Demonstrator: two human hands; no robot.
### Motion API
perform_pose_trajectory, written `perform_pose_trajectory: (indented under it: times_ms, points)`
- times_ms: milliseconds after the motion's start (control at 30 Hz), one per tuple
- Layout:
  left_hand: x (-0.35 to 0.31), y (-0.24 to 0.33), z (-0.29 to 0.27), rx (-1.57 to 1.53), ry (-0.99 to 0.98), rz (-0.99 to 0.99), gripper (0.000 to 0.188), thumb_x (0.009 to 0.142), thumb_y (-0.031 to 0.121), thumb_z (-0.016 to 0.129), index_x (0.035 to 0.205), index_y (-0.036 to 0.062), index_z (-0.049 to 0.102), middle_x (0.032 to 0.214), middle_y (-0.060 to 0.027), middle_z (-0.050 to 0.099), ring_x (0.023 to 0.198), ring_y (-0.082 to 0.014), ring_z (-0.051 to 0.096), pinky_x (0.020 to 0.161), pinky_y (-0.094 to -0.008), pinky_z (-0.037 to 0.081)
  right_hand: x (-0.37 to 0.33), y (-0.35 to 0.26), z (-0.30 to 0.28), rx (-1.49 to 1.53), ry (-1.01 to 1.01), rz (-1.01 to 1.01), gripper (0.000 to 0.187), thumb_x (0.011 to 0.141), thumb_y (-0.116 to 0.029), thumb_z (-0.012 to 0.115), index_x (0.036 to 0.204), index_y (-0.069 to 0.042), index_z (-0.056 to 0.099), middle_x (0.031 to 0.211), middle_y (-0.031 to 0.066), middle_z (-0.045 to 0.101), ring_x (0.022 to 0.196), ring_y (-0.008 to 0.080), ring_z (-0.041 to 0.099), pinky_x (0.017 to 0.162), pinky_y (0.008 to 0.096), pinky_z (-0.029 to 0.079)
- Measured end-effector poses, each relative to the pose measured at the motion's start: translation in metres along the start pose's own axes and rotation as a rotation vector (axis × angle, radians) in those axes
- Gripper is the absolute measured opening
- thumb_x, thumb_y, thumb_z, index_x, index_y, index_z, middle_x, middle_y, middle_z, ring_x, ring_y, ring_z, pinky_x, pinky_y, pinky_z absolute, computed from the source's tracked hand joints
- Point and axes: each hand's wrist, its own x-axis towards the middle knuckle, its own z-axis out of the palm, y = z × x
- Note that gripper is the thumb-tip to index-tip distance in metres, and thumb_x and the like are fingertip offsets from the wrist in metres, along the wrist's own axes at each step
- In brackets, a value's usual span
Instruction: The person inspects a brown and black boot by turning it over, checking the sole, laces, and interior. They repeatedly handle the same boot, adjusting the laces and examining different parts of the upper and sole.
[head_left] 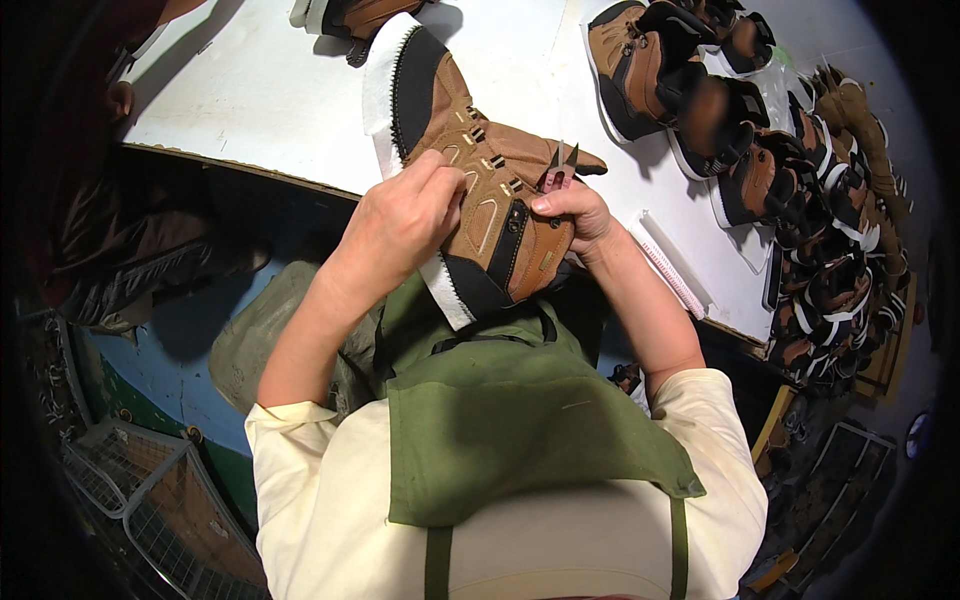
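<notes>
Brown shoe point(490, 225): heel toward apron point(530, 430), toe pointing away. Left hand point(410, 210) bunched against side, pinch hidden; right hand point(590, 220) clasps shoe, snips point(558, 179).

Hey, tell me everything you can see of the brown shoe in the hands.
The brown shoe looks suede-like, with a black toe cap, a black heel section and dark lace loops. A white strip edges its bottom; no threaded laces show. It is tilted on its side, toe away from the wearer, tongue rightward, at the table's near edge. The left hand is at its side; the right hand grips near the ankle.
</notes>
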Motion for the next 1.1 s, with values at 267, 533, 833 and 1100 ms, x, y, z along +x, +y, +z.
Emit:
perform_pose_trajectory:
  times_ms: [267, 533, 833, 1100]
  points:
    - [-0.009, 0.006, 0.007, -0.068, 0.094, -0.118, 0.017, 0.076, -0.007, 0.063, 0.089, -0.0016, 0.055, 0.081, -0.013, 0.055, 0.068, -0.0278, 0.061, 0.06, -0.034, 0.05, 0.0, 0.003, -0.002, 0.089, -0.085, -0.03, 0.059, 0.073, -0.001, 0.064, 0.129, 0.007, 0.046, 0.118, 0.019, 0.06, 0.105, 0.0249, 0.062, 0.095, 0.0362, 0.049]
    - [-0.013, 0.008, 0.01, -0.181, 0.156, -0.206, 0.012, 0.079, -0.004, 0.063, 0.089, -0.0011, 0.056, 0.078, -0.0128, 0.055, 0.066, -0.0256, 0.06, 0.061, -0.0308, 0.049, 0.0, 0.002, 0.002, 0.055, -0.082, -0.036, 0.06, 0.073, -0.002, 0.065, 0.128, 0.007, 0.046, 0.118, 0.019, 0.06, 0.105, 0.025, 0.062, 0.095, 0.0359, 0.049]
    - [-0.012, 0.009, 0.004, -0.303, 0.153, -0.38, 0.009, 0.078, -0.004, 0.063, 0.084, -0.0016, 0.057, 0.075, -0.0093, 0.055, 0.062, -0.018, 0.059, 0.055, -0.0284, 0.047, -0.002, 0.001, 0.004, -0.014, 0.008, 0.012, 0.077, 0.064, -0.007, 0.069, 0.133, 0.008, 0.04, 0.124, 0.0212, 0.057, 0.111, 0.0285, 0.059, 0.1, 0.0389, 0.046]
    - [-0.01, 0.011, 0.003, -0.231, 0.116, -0.294, 0.012, 0.076, -0.003, 0.067, 0.088, -0.0022, 0.062, 0.079, -0.0089, 0.059, 0.067, -0.0162, 0.062, 0.06, -0.0259, 0.05, -0.002, 0.002, 0.001, -0.019, 0.015, 0.005, 0.077, 0.063, -0.007, 0.069, 0.133, 0.008, 0.041, 0.123, 0.0209, 0.057, 0.11, 0.0283, 0.06, 0.099, 0.039, 0.047]
